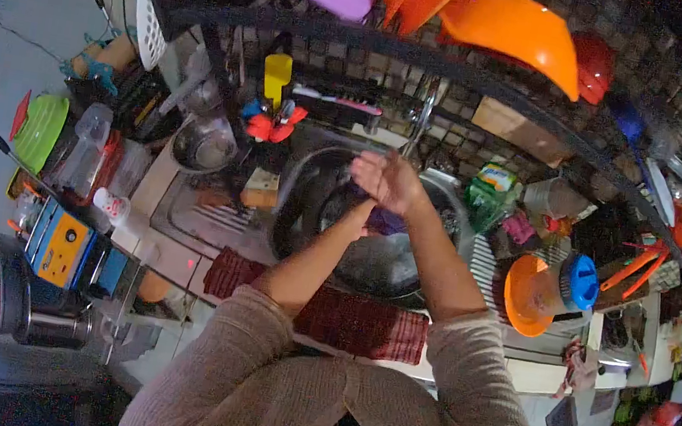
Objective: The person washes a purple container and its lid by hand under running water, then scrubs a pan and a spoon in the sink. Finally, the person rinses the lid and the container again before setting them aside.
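Observation:
My right hand [389, 183] is raised over the sink [301, 174], under the tap [423, 111], with its fingers stretched out and nothing in it. My left hand [363, 219] is lower and just nearer to me, partly behind the right wrist, its fingers mostly hidden. Beside it shows a dark purple item [390, 224]; I cannot tell whether the left hand holds it. A wide dark round basin [399, 268] sits in the sink beneath both hands.
A dark red cloth [359, 329] lies along the counter's front edge. To the right are a green bottle [489, 195], an orange plate [527, 295] and a blue-lidded container [579, 282]. A metal bowl [204, 145] stands left. Orange bowls [517, 37] hang over the sink on a rack.

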### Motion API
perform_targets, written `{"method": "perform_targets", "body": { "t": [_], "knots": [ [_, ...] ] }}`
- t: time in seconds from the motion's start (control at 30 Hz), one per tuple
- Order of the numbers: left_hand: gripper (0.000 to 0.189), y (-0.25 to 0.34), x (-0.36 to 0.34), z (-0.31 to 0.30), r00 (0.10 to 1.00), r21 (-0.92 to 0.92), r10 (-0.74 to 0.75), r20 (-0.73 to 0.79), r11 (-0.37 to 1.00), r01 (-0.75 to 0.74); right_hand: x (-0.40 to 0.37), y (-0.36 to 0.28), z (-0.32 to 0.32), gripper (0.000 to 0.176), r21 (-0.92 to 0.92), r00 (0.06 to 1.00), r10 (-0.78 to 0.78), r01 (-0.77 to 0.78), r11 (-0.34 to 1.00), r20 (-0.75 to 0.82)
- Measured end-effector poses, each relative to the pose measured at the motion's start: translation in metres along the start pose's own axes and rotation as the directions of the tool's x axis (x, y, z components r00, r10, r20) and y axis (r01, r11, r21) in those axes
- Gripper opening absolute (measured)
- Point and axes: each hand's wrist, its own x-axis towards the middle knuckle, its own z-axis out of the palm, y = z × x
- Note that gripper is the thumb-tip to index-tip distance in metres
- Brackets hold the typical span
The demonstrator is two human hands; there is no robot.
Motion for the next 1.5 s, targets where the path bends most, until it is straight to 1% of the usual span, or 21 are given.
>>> {"method": "perform_targets", "body": {
  "t": [0.07,0.13,0.17,0.2,0.3,0.33,0.37,0.4,0.43,0.5,0.63,0.77,0.83,0.9,0.97,1.03,1.1,1.2,1.33,1.43,1.5],
  "knots": [
    [0.093,0.002,0.011,0.009,0.995,0.164,0.082,-0.05,0.984,-0.073,-0.015,-0.007,0.003,0.053,0.088,0.976,0.182,-0.172,0.981,-0.12],
    [0.095,0.023,0.009,0.016,0.923,0.429,0.339,-0.183,0.872,-0.235,-0.023,-0.01,0.008,0.044,-0.028,0.975,0.015,-0.022,0.999,-0.223],
    [0.098,0.019,0.018,0.02,0.781,0.624,0.572,-0.249,0.712,-0.322,-0.034,-0.008,-0.007,0.036,-0.169,0.933,-0.114,0.059,0.984,-0.342],
    [0.099,0.022,0.001,0.034,0.563,0.923,0.824,-0.061,0.261,-0.283,-0.048,-0.001,-0.03,0.034,-0.332,0.875,-0.244,0.103,0.938,-0.418],
    [0.096,0.041,-0.018,0.05,0.7,0.977,0.713,-0.054,0.182,-0.11,-0.063,0.038,-0.127,0.033,-0.641,0.585,-0.537,0.038,0.767,-0.608],
    [0.093,0.044,-0.022,0.054,0.751,0.961,0.65,-0.116,0.264,-0.081,-0.073,0.043,-0.104,0.033,-0.637,0.583,-0.537,0.043,0.77,-0.61],
    [0.093,0.044,-0.027,0.059,0.752,0.963,0.65,-0.113,0.258,-0.079,-0.082,0.048,-0.079,0.034,-0.475,0.419,-0.442,0.029,0.88,-0.793],
    [0.093,0.043,-0.031,0.061,0.819,0.815,0.534,-0.212,0.559,-0.153,-0.091,0.052,-0.058,0.034,-0.293,0.241,-0.297,0.052,0.955,-0.924],
    [0.093,0.043,-0.036,0.064,0.884,0.573,0.389,-0.261,0.799,-0.182,-0.097,0.06,-0.071,0.034,-0.288,0.242,-0.294,0.059,0.956,-0.925],
    [0.089,0.035,-0.045,0.067,0.894,0.48,0.376,-0.245,0.848,-0.225,-0.107,0.067,-0.088,0.037,0.292,0.818,0.119,0.062,0.955,-0.562],
    [0.082,0.018,-0.042,0.06,0.897,0.23,0.286,-0.336,0.949,-0.216,-0.108,0.065,-0.076,0.042,0.449,0.874,0.226,-0.011,0.894,-0.43],
    [0.073,-0.006,0.007,0.009,0.913,0.0,0.351,-0.206,0.933,-0.359,-0.11,0.055,-0.056,0.044,-0.177,0.767,-0.176,0.082,0.981,-0.617],
    [0.071,0.016,-0.018,0.022,0.998,-0.462,0.017,-0.054,0.886,-0.041,-0.103,0.056,-0.067,0.044,-0.355,0.693,-0.283,0.041,0.934,-0.663],
    [0.074,0.031,-0.054,0.055,0.999,-0.457,0.048,-0.015,0.888,-0.049,-0.091,0.066,-0.102,0.045,-0.883,0.611,-0.757,0.194,0.427,-0.231],
    [0.073,0.047,-0.067,0.07,0.953,-0.493,-0.008,-0.303,0.857,-0.15,-0.104,0.053,-0.071,0.048,-0.922,0.612,-0.766,0.149,0.357,-0.198],
    [0.067,0.048,-0.049,0.046,0.964,-0.544,0.021,-0.266,0.822,-0.168,-0.116,0.037,-0.045,0.051,-0.954,0.612,-0.775,0.108,0.28,-0.158],
    [0.061,0.051,-0.035,0.032,0.971,-0.591,0.051,-0.232,0.786,-0.182,-0.124,0.027,-0.042,0.058,-0.987,0.658,-0.739,0.046,-0.155,0.147],
    [0.02,0.051,-0.03,0.034,0.954,-0.63,0.129,-0.27,0.726,-0.276,-0.131,0.02,-0.042,0.065,-0.937,0.733,-0.636,0.006,-0.35,0.242],
    [0.02,0.053,-0.036,0.034,0.979,-0.727,0.103,-0.176,0.657,-0.2,-0.137,0.014,-0.034,0.067,-0.954,0.789,-0.603,-0.078,-0.29,0.119],
    [0.019,0.043,-0.045,0.029,0.933,-0.689,0.131,-0.335,0.642,-0.338,-0.127,0.028,-0.047,0.074,-0.989,0.8,-0.591,0.022,-0.147,0.106],
    [0.018,0.034,-0.042,0.012,0.844,-0.587,0.243,-0.478,0.627,-0.513,-0.12,0.041,-0.047,0.078,-0.956,0.867,-0.496,0.188,0.227,0.052]
  ]
}}
